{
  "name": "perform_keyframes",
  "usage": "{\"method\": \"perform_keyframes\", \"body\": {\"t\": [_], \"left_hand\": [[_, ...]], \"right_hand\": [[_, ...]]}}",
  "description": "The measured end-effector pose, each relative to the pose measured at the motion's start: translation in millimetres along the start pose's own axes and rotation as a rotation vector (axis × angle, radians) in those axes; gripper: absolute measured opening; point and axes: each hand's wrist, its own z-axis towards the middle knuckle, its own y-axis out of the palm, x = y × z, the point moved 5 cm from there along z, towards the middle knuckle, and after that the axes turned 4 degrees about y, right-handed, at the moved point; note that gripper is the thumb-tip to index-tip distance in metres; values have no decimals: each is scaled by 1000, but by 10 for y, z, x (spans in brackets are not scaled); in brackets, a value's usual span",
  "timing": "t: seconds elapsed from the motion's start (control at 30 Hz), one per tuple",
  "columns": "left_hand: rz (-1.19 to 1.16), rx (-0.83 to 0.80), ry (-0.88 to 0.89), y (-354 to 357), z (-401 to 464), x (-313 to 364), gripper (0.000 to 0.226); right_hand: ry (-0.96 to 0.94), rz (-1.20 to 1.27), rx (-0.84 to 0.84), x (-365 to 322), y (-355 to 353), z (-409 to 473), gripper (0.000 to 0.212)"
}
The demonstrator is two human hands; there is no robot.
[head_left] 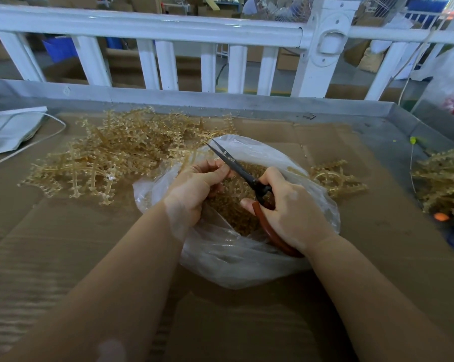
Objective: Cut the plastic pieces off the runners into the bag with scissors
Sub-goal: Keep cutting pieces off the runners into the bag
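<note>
A clear, crinkled plastic bag is lying open at the frame's centre, holding small amber plastic pieces. Black-bladed scissors with red-brown handles are slanting over it, slightly parted. Translucent amber branching runners are lying heaped at upper left.

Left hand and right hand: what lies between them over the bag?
In the head view, the scissors' dark blades and the cut pieces in the bag lie between left hand and right hand.

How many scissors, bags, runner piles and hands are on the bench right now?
Scissors: 1
Clear plastic bag: 1
Runner piles: 3, a big pile left of the bag, a small pile right of it, and an edge pile at the far right
Hands: 2, left hand, right hand
Total: 7
</note>
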Motion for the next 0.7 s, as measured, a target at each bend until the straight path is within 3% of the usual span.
{"method": "perform_keyframes", "body": {"t": [0.7], "left_hand": [[28, 39, 97, 10, -46, 66, 28]], "right_hand": [[-7, -24, -13, -30, -11, 4, 36]]}}
